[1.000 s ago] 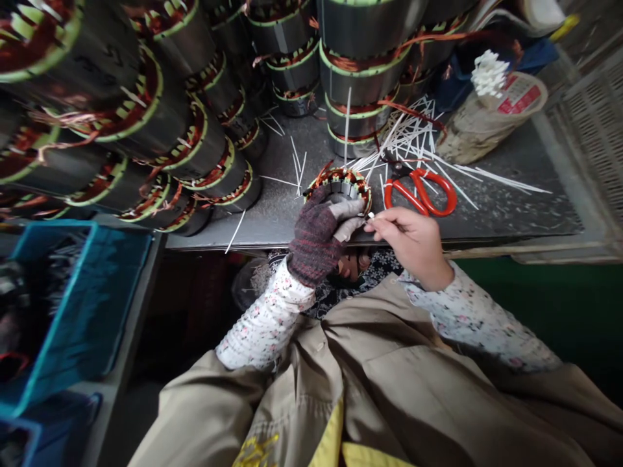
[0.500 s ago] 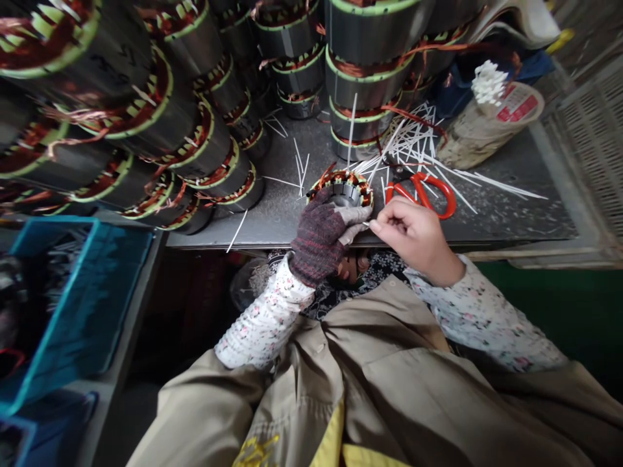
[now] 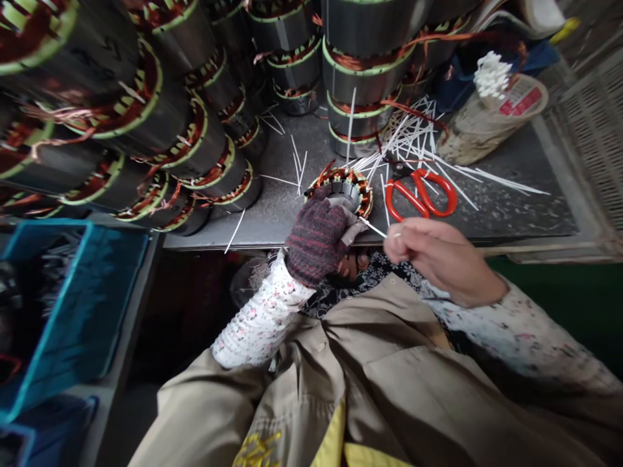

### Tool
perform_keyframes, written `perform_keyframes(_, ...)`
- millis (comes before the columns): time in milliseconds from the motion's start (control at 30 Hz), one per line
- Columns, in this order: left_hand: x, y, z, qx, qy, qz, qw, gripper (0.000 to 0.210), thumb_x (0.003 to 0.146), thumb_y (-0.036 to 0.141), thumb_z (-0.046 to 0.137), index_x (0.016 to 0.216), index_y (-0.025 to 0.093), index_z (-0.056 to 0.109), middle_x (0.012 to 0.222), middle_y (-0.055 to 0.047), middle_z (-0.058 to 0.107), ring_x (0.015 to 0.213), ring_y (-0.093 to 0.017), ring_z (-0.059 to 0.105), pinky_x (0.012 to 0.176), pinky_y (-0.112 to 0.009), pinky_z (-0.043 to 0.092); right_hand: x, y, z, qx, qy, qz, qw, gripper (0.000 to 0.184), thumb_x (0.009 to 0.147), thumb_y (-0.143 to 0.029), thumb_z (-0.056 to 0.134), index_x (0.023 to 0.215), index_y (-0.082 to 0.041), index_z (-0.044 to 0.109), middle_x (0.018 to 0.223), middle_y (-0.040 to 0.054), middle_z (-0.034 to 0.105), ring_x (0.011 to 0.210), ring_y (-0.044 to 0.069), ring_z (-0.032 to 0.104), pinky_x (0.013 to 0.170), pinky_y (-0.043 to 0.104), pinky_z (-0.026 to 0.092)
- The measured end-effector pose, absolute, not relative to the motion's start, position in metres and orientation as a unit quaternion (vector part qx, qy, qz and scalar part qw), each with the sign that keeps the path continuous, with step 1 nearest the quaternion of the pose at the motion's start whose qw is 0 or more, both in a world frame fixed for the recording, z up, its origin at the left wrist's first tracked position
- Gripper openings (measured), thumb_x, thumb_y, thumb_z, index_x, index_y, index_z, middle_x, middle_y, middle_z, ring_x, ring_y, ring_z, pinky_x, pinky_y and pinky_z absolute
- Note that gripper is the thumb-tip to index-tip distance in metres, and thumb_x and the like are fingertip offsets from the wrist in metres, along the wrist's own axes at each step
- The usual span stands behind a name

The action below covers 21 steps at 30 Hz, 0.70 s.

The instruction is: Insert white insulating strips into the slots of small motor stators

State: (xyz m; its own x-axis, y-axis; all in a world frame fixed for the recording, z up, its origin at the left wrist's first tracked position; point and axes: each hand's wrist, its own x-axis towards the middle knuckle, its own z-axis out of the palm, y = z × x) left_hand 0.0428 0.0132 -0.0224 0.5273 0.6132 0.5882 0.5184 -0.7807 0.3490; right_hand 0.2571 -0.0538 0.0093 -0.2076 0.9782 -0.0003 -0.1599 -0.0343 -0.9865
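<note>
A motor stator (image 3: pixel 363 202) with copper windings and a yellow-green rim rests at the bench's front edge. My left hand (image 3: pixel 318 237), in a dark knitted glove with pale fingertips, grips its near side; the fingers partly hide the stator. My bare right hand (image 3: pixel 433 253) is closed to a pinch on a thin white cord (image 3: pixel 374 227), which runs taut from the stator's near right rim. Another white strand (image 3: pixel 350 126) stands up from the far rim. Right of the stator lie red-handled scissors (image 3: pixel 428 194).
Stacks of wound stators (image 3: pixel 365 74) line the back and left of the bench. Loose white strands (image 3: pixel 413 136) lie beside a tilted container (image 3: pixel 491 126) holding a white bundle. A teal bin (image 3: pixel 109 292) stands at left, a pale crate (image 3: pixel 591 136) at right.
My right hand has pulled away to the right and toward me, drawing out a longer length of white cord. My left hand stays on the stator.
</note>
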Motion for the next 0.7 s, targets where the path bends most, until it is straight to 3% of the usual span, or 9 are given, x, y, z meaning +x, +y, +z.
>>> perform_keyframes(100, 0.045, 0.013, -0.022, 0.883, 0.316, 0.346, 0.04, 0.022, 0.101, 0.036, 0.064, 0.086, 0.02, 0.063, 0.088, -0.005, 0.076, 0.091, -0.021, 0.073, 0.107, -0.047, 0.059, 0.251, -0.042, 0.016, -0.406, -0.462, 0.561, 0.553, 0.039, 0.092, -0.041, 0.07, 0.062, -0.022, 0.054, 0.06, -0.0026, 0.048, 0.058, 0.013, 0.049, 0.058, 0.03, 0.043)
perform_keyframes(200, 0.047, 0.014, -0.026, 0.894, 0.303, 0.325, 0.055, 0.025, 0.101, 0.037, 0.063, 0.087, 0.017, 0.065, 0.086, -0.006, 0.074, 0.09, -0.022, 0.071, 0.108, -0.049, 0.058, 0.222, -0.012, 0.019, -0.385, -0.441, 0.513, 0.627, 0.036, 0.09, -0.042, 0.067, 0.064, -0.024, 0.05, 0.064, -0.002, 0.05, 0.064, 0.014, 0.054, 0.066, 0.032, 0.049)
perform_keyframes(300, 0.046, 0.015, -0.03, 0.896, 0.319, 0.303, 0.067, 0.027, 0.101, 0.042, 0.061, 0.091, 0.017, 0.065, 0.093, -0.009, 0.074, 0.098, -0.025, 0.071, 0.107, -0.052, 0.057, 0.196, 0.011, 0.012, -0.423, -0.496, 0.455, 0.607, 0.037, 0.093, -0.055, 0.055, 0.071, -0.026, 0.05, 0.069, -0.0007, 0.054, 0.064, 0.015, 0.055, 0.062, 0.032, 0.049)
perform_keyframes(400, 0.042, 0.015, -0.031, 0.888, 0.314, 0.323, 0.086, 0.025, 0.101, 0.044, 0.06, 0.097, 0.019, 0.064, 0.098, -0.009, 0.073, 0.102, -0.025, 0.07, 0.106, -0.051, 0.056, 0.209, 0.005, -0.003, -0.483, -0.632, 0.248, 0.553, 0.037, 0.093, -0.054, 0.057, 0.07, -0.026, 0.049, 0.084, 0.0056, 0.064, 0.082, 0.02, 0.062, 0.075, 0.039, 0.054)
perform_keyframes(467, 0.04, 0.014, -0.028, 0.876, 0.312, 0.345, 0.127, 0.025, 0.1, 0.045, 0.063, 0.101, 0.02, 0.062, 0.103, -0.008, 0.073, 0.104, -0.022, 0.07, 0.103, -0.046, 0.058, 0.239, -0.007, -0.013, -0.54, -0.695, 0.103, 0.463, 0.032, 0.089, -0.047, 0.062, 0.069, -0.025, 0.048, 0.1, 0.0119, 0.068, 0.095, 0.026, 0.065, 0.084, 0.045, 0.055)
perform_keyframes(567, 0.042, 0.01, -0.023, 0.874, 0.331, 0.33, 0.133, 0.04, 0.095, 0.047, 0.073, 0.118, 0.018, 0.06, 0.125, -0.013, 0.07, 0.124, -0.024, 0.067, 0.108, -0.044, 0.056, 0.288, -0.012, -0.022, -0.659, -0.719, 0.028, 0.22, 0.011, 0.085, -0.03, 0.058, 0.083, -0.019, 0.063, 0.111, 0.0194, 0.069, 0.102, 0.034, 0.067, 0.089, 0.051, 0.054)
perform_keyframes(633, 0.045, 0.008, -0.021, 0.896, 0.338, 0.279, 0.074, 0.046, 0.094, 0.047, 0.073, 0.126, 0.017, 0.06, 0.135, -0.015, 0.067, 0.132, -0.028, 0.062, 0.117, -0.05, 0.049, 0.307, -0.005, -0.021, -0.697, -0.713, 0.038, 0.065, 0.027, 0.082, -0.02, 0.055, 0.104, -0.012, 0.069, 0.109, 0.0213, 0.071, 0.102, 0.036, 0.068, 0.088, 0.05, 0.054)
perform_keyframes(700, 0.047, 0.009, -0.019, 0.914, 0.338, 0.221, 0.022, 0.042, 0.095, 0.046, 0.071, 0.124, 0.016, 0.064, 0.131, -0.014, 0.069, 0.128, -0.029, 0.064, 0.119, -0.053, 0.046, 0.313, 0.007, -0.014, -0.703, -0.709, 0.051, -0.028, 0.047, 0.081, -0.013, 0.054, 0.126, -0.007, 0.066, 0.112, 0.0226, 0.072, 0.102, 0.036, 0.069, 0.084, 0.045, 0.053)
